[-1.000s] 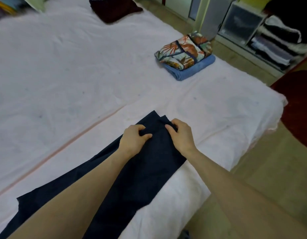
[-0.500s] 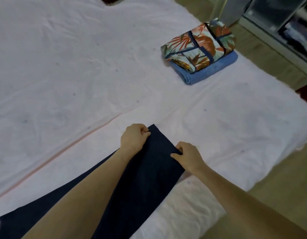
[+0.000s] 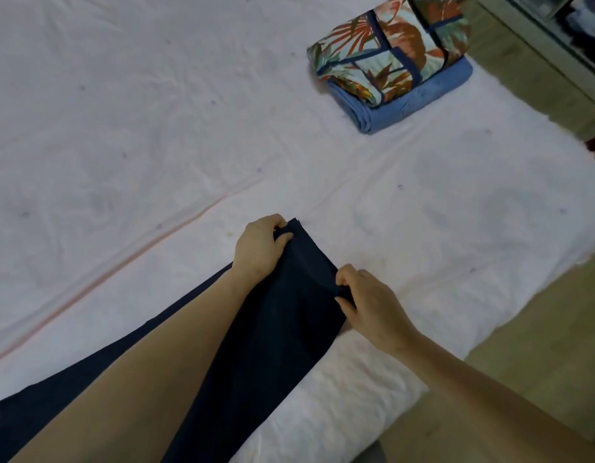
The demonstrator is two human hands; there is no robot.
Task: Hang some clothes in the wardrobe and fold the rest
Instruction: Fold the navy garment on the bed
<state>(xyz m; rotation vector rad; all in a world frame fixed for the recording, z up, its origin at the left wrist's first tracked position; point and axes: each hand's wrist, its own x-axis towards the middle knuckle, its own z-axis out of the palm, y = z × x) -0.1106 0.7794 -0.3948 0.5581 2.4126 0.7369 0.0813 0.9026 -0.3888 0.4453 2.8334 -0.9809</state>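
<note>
- Pinching the far end of one long dark navy cloth garment (image 3: 276, 329), the person's left hand (image 3: 259, 248) is holding the far corner while the right hand (image 3: 369, 305) is gripping the near corner of that same edge.
- Both grips are closing narrowly on the fabric, thumbs on top, apparently to keep the edge taut and square for folding.
- The navy garment is lying stretched along the near edge of the white sheeted bed (image 3: 155, 128), trailing back under the left forearm towards the lower left.
- Two folded pieces are sitting stacked near the far right side of the bed, well apart from the hands: one leaf-printed folded fabric piece (image 3: 389, 51) resting on one folded blue cloth (image 3: 419, 101), probably set aside as finished.
- Judging by this, one garment is being folded and two are already done; the wardrobe cannot be made out clearly.
</note>
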